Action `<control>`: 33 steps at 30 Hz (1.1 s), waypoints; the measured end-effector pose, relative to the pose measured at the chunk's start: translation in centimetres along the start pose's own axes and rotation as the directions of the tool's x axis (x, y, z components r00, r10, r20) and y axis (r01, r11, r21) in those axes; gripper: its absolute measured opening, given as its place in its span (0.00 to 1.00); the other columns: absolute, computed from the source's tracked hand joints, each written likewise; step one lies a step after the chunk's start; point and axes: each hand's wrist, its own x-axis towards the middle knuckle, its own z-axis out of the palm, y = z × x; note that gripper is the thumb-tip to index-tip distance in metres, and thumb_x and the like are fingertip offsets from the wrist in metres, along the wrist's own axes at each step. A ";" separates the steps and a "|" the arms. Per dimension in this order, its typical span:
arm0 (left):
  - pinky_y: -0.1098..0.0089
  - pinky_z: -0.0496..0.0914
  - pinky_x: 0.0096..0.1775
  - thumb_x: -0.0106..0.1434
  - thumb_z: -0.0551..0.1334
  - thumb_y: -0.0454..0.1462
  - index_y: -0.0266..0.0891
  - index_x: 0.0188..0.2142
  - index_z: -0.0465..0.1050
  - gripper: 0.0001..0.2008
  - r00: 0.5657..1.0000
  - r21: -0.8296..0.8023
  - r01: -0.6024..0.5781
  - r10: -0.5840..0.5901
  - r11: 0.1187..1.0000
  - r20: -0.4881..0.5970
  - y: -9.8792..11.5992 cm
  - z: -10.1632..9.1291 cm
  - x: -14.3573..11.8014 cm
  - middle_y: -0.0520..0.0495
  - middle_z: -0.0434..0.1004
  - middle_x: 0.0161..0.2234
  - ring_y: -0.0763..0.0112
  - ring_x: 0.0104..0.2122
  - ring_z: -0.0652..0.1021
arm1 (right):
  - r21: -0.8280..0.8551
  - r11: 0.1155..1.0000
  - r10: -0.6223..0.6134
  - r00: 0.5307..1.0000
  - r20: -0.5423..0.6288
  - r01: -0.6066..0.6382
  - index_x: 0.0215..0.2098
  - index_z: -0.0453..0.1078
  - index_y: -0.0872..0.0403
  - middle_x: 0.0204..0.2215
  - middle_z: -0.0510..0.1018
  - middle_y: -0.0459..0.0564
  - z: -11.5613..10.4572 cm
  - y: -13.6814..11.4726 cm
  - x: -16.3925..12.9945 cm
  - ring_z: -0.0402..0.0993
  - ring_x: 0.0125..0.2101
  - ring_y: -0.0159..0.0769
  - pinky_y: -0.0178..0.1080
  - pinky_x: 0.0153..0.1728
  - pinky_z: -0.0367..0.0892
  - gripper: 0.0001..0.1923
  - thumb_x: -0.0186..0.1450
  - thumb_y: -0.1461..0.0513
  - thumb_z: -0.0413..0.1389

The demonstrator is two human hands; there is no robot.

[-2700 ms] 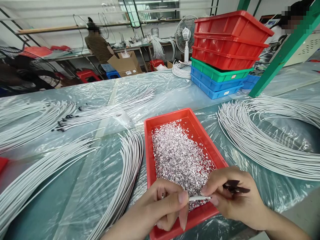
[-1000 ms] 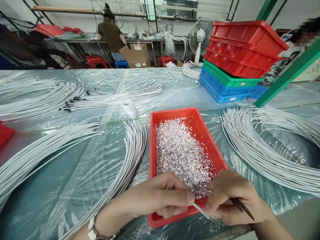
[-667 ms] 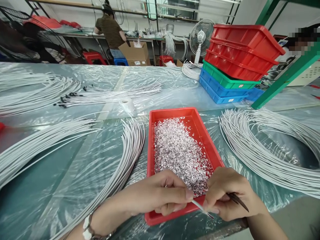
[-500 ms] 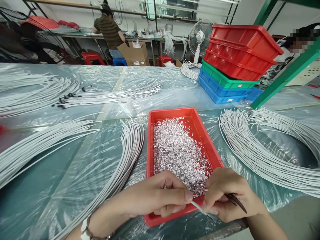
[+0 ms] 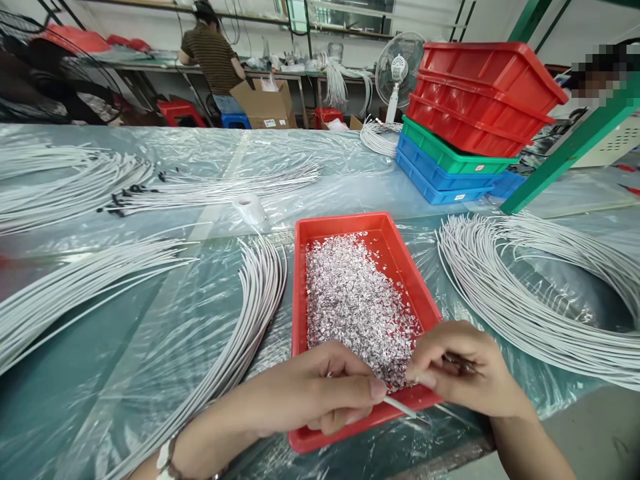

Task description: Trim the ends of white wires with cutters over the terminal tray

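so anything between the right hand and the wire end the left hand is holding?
Nothing visible. The left hand pinches the white wire over the red tray's near rim; the right hand hovers just above its bare tip, with only open air between.

A thin white cable (image 5: 399, 405) stuck out, tilted down to the right, from the pinched fingertips of the left hand (image 5: 320, 393), its bare tip over the near rim of the red tray (image 5: 300, 293). The tray lay flat on the table, heaped with small shiny metal pieces (image 5: 355, 307).
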 end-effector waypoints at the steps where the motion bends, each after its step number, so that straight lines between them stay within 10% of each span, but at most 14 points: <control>1: 0.74 0.47 0.14 0.59 0.61 0.49 0.38 0.17 0.62 0.21 1.000 0.001 -0.005 0.005 1.000 -0.004 0.1 0.0 0.0 0.59 0.56 0.12 0.81 0.13 0.56 | -0.031 0.999 0.042 0.998 -0.041 -0.043 0.35 0.72 0.54 0.20 0.72 0.42 -0.2 0.2 0.1 0.57 0.16 0.25 0.30 0.15 0.52 0.07 0.63 0.70 0.56; 7: 0.75 0.48 0.16 0.62 0.59 0.45 0.38 0.20 0.63 0.18 0.996 0.068 -0.029 0.035 0.997 -0.087 0.9 0.4 -0.1 0.59 0.57 0.15 0.80 0.15 0.56 | -0.108 0.975 0.158 0.950 -0.269 -0.193 0.18 0.54 0.54 0.16 0.50 0.37 0.0 1.5 0.5 0.45 0.17 0.26 0.33 0.18 0.45 0.20 0.64 0.66 0.57; 21: 0.71 0.52 0.26 0.63 0.59 0.47 0.39 0.39 0.66 0.13 0.926 0.214 -0.276 0.319 0.937 -0.203 -0.5 -0.5 0.1 0.57 0.56 0.25 0.76 0.24 0.57 | 0.006 0.988 0.153 0.971 -0.182 -0.155 0.39 0.73 0.48 0.18 0.63 0.40 0.1 1.4 -0.5 0.56 0.18 0.27 0.32 0.18 0.52 0.08 0.67 0.54 0.54; 33: 0.70 0.60 0.32 0.67 0.53 0.49 0.39 0.41 0.69 0.16 0.950 0.316 -0.174 0.243 0.933 -0.195 0.1 -0.8 -0.8 0.53 0.62 0.30 0.74 0.29 0.63 | -0.060 0.976 0.180 0.929 -0.322 -0.210 0.35 0.71 0.45 0.18 0.64 0.39 0.3 1.2 -0.8 0.58 0.18 0.27 0.30 0.18 0.56 0.07 0.64 0.65 0.56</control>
